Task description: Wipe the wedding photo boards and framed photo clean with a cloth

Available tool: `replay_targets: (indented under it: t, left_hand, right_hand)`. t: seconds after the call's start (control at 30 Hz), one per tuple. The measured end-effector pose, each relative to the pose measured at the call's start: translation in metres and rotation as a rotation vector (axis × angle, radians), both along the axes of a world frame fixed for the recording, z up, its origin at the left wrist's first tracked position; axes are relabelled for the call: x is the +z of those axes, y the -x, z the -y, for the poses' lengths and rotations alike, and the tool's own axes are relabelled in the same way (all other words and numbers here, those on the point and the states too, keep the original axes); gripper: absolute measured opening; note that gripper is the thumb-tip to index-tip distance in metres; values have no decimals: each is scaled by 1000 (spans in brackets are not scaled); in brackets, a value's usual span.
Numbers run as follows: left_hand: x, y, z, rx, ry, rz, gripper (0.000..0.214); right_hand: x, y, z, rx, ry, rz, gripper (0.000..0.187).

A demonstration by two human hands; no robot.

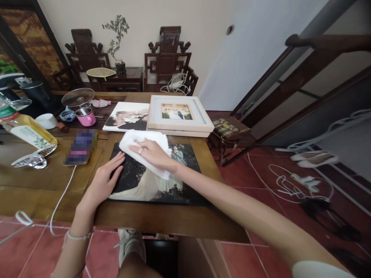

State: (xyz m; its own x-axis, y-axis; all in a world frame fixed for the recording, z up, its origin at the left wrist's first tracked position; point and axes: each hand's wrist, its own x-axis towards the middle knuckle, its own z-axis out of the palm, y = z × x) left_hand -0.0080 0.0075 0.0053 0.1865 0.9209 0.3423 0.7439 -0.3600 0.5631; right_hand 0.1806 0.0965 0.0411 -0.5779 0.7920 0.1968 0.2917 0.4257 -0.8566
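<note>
A dark photo panel (pixel 130 192) lies flat on the wooden table, showing a long pale gown and a figure at its upper right. My right hand (pixel 152 152), wearing a ring, presses a folded white cloth (pixel 160 139) onto the panel's upper part, fingers curled over the fabric. The cloth covers the panel's upper middle. At the panel's left edge rests my left hand (pixel 106 179), fingers stretched out, steadying contact with the edge and holding nothing.
Behind the panel are a white-edged photo print (pixel 129 120) and stacked pale frames (pixel 181 129). To the left are a phone (pixel 81 146) on a cable, an oil bottle (pixel 29 129), a pink cup (pixel 86 117) and a glass lid (pixel 78 96). Cables (pixel 307 183) lie on the floor.
</note>
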Motion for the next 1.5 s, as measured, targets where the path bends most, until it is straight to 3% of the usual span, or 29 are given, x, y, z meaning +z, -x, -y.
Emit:
replay_targets:
  t: [0.13, 0.23, 0.4, 0.63, 0.77, 0.83, 0.97, 1.1, 1.23, 1.5]
  left_hand:
    - [-2, 1, 0, 7, -11, -8, 43]
    - [-2, 2, 1, 15, -15, -8, 43]
    - [0, 1, 1, 12, -4, 2, 41]
    - [1, -1, 1, 20, 7, 15, 41]
    - [1, -1, 1, 29, 5, 13, 41]
    - [1, -2, 1, 35, -3, 9, 40]
    - [1, -3, 1, 29, -10, -1, 40]
    - [1, -3, 2, 22, -3, -3, 40]
    - [1, -1, 1, 16, 19, -1, 41]
    - [4, -2, 4, 27, 42, 8, 42]
  right_hand:
    - [5, 28, -11, 4, 31, 2, 44]
    - [4, 24, -10, 40, 20, 9, 43]
    - [0, -27, -6, 19, 11, 21, 44]
    - [-4, -118, -7, -251, 74, 167, 49]
    - [-12, -143, 19, -348, 57, 205, 47]
    - [-14, -146, 47, -298, 29, 221, 45]
    - [-4, -145, 106, -21, -40, 238, 37]
    - [13, -144, 130, 230, -40, 247, 34]
    - [9, -145, 103, 211, 12, 295, 38]
    - [-9, -127, 5, -22, -59, 157, 53]
